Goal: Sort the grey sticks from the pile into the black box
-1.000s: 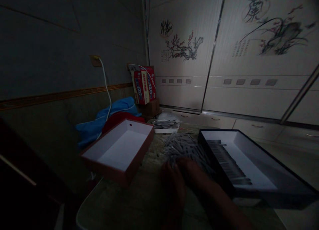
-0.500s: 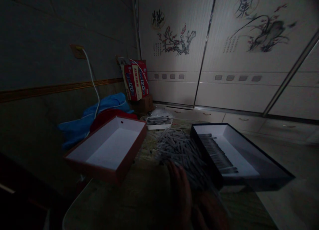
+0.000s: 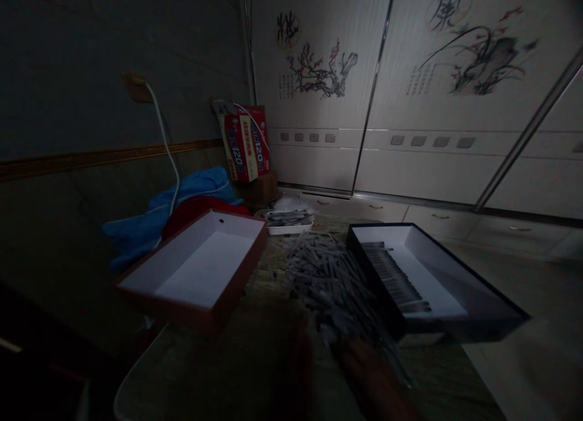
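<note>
A loose heap of slim grey, pen-like sticks (image 3: 334,275) covers the middle of the table. My right hand (image 3: 364,363) lies at the heap's near edge, its fingertips by the sticks; darkness hides whether it grips any. Left of it, my left hand (image 3: 300,354) is a dim, blurred shape above the table, its fingers not readable. To the right, a dark-rimmed box (image 3: 444,287) with white inside holds a row of similar sticks (image 3: 396,278) along its left side. At the left stands a red-brown box (image 3: 198,263) with a bare white inside.
A white tray (image 3: 290,228) with more sticks sits at the back of the table (image 3: 195,372). Behind the red-brown box lie blue cloth (image 3: 200,184) and something red. A red carton (image 3: 246,144) and a white cable (image 3: 166,141) are farther back.
My left hand has moved left and down, away from the heap. My right hand has moved up to the heap's near edge. The view has shifted slightly.
</note>
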Demonstrator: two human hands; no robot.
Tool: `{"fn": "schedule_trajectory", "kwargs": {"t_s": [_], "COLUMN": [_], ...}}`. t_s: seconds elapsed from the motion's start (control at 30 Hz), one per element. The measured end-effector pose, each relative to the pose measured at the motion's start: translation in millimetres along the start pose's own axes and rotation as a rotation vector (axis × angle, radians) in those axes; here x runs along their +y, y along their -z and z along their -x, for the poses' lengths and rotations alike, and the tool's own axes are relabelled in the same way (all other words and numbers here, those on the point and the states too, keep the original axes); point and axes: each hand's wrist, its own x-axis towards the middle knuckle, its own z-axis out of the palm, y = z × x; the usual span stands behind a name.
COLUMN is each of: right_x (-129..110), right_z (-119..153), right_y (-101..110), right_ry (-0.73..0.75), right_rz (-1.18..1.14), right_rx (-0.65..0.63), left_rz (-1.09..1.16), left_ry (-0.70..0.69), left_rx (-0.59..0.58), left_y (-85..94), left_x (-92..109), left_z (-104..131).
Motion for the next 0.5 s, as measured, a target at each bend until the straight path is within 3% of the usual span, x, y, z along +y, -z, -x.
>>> {"fn": "schedule_trajectory", "kwargs": {"t_s": [0.13,0.27,0.37,0.5], "right_x": [6.6,4.1,-0.4,-2.0], "right_z": [-3.4,3.8,20.0,49.2], "right_y": [4.6,16.5,20.7,6.5], "right_ry": [0.011,0.016,-0.085,-0.274], "right_rz": [-0.019,-0.056,-0.049,0.056], "right_rx": [-0.011,0.106,0.207,0.39], "left_rz": [-0.041,-0.073,-0.071,-0.087], "left_ry": [-0.075,-0.221,-0.315,-0.344], "left_rx": [-0.057,-0.11,-0.17,-0.205], "left_y": [18.5,15.1,11.7,12.9], "left_x": [-19.7,-21.0,-13.6,-2.7], "left_z": [19.0,26.0,23.0,15.5]}}
